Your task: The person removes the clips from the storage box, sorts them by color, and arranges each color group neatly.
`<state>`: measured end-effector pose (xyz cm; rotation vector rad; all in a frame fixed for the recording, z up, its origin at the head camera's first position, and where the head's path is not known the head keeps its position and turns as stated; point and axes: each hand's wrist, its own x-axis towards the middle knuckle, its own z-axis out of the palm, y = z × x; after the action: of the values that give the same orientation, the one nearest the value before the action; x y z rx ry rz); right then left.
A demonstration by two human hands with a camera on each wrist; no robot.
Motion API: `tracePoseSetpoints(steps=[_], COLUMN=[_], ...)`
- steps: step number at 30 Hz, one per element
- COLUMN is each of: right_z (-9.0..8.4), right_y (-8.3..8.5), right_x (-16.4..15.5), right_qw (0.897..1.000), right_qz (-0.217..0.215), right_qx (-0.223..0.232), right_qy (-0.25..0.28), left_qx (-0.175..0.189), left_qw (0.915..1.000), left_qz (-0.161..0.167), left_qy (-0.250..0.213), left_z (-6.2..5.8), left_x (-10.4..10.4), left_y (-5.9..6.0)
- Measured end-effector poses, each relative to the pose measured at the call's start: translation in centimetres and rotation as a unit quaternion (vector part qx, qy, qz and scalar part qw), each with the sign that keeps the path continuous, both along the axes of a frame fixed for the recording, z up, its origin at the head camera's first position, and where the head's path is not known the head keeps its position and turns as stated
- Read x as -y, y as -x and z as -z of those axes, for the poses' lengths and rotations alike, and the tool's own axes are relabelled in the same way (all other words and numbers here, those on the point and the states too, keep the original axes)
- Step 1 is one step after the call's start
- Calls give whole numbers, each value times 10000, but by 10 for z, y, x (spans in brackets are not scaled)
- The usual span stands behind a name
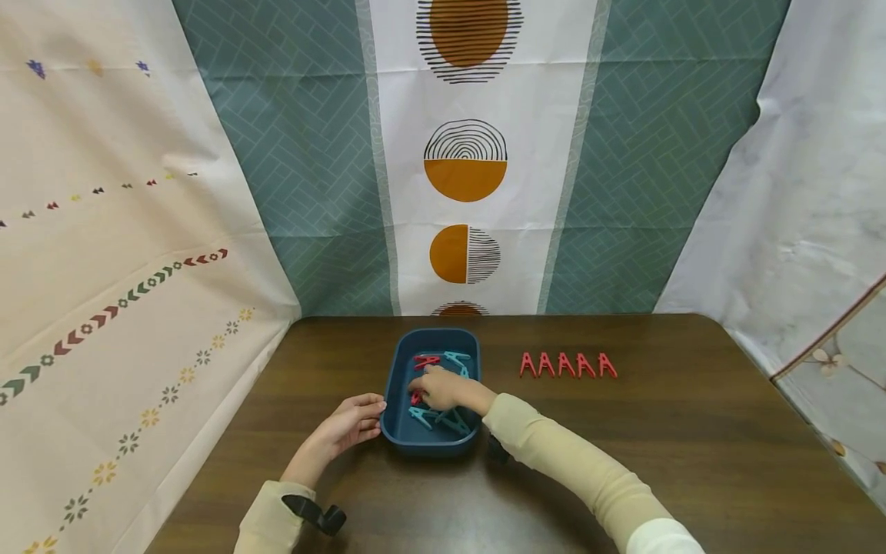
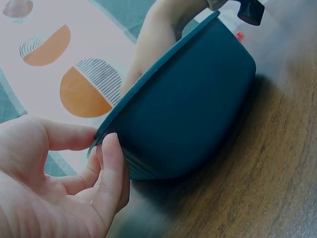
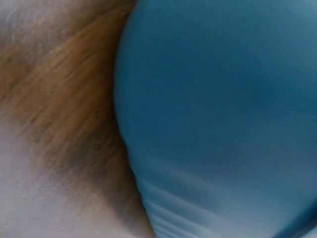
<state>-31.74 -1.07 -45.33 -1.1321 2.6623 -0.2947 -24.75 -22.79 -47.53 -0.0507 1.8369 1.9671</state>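
Note:
My left hand point(image 1: 353, 422) pinches the left rim of a dark blue plastic bin point(image 1: 431, 446), thumb on top and fingers below in the left wrist view. My right hand point(image 1: 443, 387) reaches down inside the bin, over the clothespins. A red clothespin point(image 1: 416, 398) shows right at its fingertips; whether they pinch it I cannot tell. Behind the hand lie another red clothespin point(image 1: 426, 360) and a teal clothespin point(image 1: 457, 358). Toward the near end are more teal clothespins point(image 1: 421, 416). The right wrist view holds only the bin's outer wall point(image 3: 213, 99) and the table.
Several red clothespins point(image 1: 566, 365) stand in a neat row on the brown wooden table point(image 1: 623, 431), right of the bin. Patterned cloths point(image 1: 318, 154) hang behind and at both sides of the table. A black wrist strap point(image 1: 313, 514) sits on the left sleeve.

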Motion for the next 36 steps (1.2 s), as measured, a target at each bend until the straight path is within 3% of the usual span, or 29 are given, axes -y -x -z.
tracePoseSetpoints(steps=[10,16,25,36], right_z=[8,5,-12,-18], right_y=[4,7,1,-1], right_x=[-5,-9,-26,-54], right_qw=[9975,9978,9907,9649], right_qz=[280,290,610,929], right_qx=[-646,-561,-481,-862], right_qy=[42,177,1116,2301], left_qx=[9,12,3,11], left_qw=[10000,10000,10000,10000], left_qz=[-38,-75,-57,-59], left_qy=[38,3,44,66], left_z=[1,1,0,0], left_x=[-3,-4,-4,-1], left_y=[0,2,2,3])
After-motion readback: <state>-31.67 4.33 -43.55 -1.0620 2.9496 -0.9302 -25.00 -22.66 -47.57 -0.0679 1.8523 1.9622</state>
